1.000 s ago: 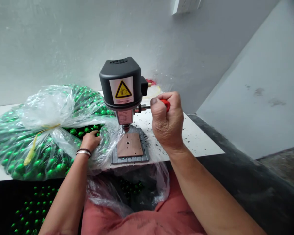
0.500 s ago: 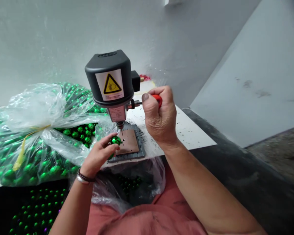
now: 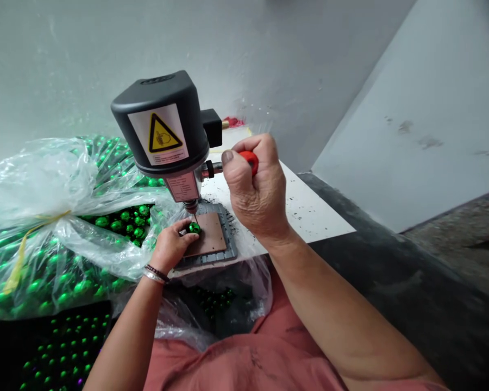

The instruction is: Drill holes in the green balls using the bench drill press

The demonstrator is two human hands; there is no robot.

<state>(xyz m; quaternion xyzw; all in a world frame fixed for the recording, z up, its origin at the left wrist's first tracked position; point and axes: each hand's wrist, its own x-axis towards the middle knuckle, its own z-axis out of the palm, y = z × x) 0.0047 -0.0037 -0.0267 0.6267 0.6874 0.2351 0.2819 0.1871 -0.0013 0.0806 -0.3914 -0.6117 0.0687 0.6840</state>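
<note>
Between its thumb and fingers, my left hand (image 3: 173, 243) grips a shiny green ball (image 3: 194, 228) over the brown board (image 3: 211, 234), right under the thin bit of the drill press (image 3: 158, 122). The board lies on the grey metal base (image 3: 229, 239). My right hand (image 3: 257, 187) is closed round the red knob (image 3: 250, 159) of the lever on the machine's right side. Dark shavings lie around the base.
Clear plastic bags of green balls (image 3: 65, 271) cover the left of the white table (image 3: 318, 217). Below its front edge, an open plastic bag (image 3: 261, 288) holds more green balls. A wall stands behind.
My left hand has brought the green ball inward and down, under the bit. My right hand remains on the knob. The view has shifted, so the machine looks larger and further left.
</note>
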